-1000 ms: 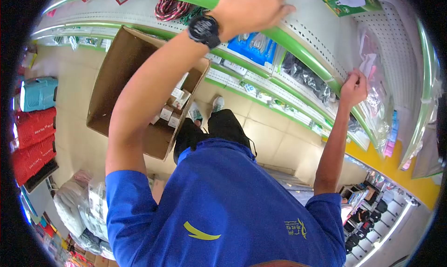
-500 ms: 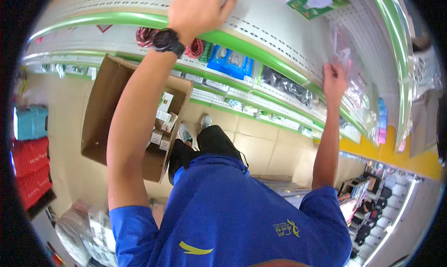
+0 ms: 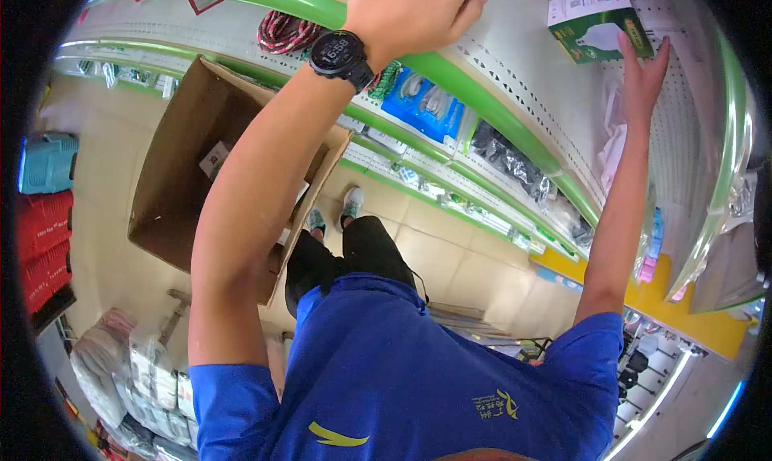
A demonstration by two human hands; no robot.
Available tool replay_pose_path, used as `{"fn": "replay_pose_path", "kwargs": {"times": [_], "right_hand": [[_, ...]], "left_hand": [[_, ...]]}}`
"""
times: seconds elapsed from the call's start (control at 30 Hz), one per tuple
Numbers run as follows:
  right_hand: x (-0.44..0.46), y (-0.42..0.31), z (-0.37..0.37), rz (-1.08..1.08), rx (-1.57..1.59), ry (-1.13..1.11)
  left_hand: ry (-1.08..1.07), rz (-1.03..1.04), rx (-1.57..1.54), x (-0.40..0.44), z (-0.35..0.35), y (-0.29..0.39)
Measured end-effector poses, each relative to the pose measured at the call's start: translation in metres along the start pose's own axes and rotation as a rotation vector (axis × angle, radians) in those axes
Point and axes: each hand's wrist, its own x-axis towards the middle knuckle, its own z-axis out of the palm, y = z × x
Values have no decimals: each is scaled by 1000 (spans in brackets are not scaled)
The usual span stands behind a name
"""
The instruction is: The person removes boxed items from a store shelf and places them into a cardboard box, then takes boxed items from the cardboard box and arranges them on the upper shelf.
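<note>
A green and white light bulb box point(image 3: 585, 28) stands on the white perforated shelf point(image 3: 515, 59), at the upper right. My right hand point(image 3: 643, 79) is at the box's right side, thumb and a finger spread apart. The thumb overlaps the box's edge; I cannot tell whether it touches. My left hand point(image 3: 410, 14), with a black digital watch point(image 3: 338, 55) on the wrist, is over the shelf's green front edge. Its thumb sticks out to the side and the other fingers are mostly cut off by the top of the view; nothing shows in it.
An open cardboard box point(image 3: 165, 171) with small white boxes inside is below my left arm. Lower shelves hold coiled rope point(image 3: 283, 33), a blue packet point(image 3: 422, 103) and black bagged goods point(image 3: 507, 155). Red baskets point(image 3: 48, 224) and wrapped bundles point(image 3: 153, 372) are at the left.
My right hand has moved up from the shelf's front edge to the light bulb box, and its fingers have spread. The view has shifted, showing more of that box.
</note>
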Motion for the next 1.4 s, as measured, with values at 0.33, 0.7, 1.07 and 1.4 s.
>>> {"fn": "replay_pose_path", "kwargs": {"times": [0.33, 0.7, 1.07, 1.4], "right_hand": [[26, -13, 29, -168, -242, 33], [24, -11, 62, 75, -315, 174], [24, -50, 67, 224, -340, 242], [24, -56, 64, 291, -397, 185]], "left_hand": [[11, 10, -18, 1, 2, -1], [38, -49, 3, -2, 11, 1], [82, -3, -30, -2, 13, -3], [64, -35, -27, 1, 9, -1]]}}
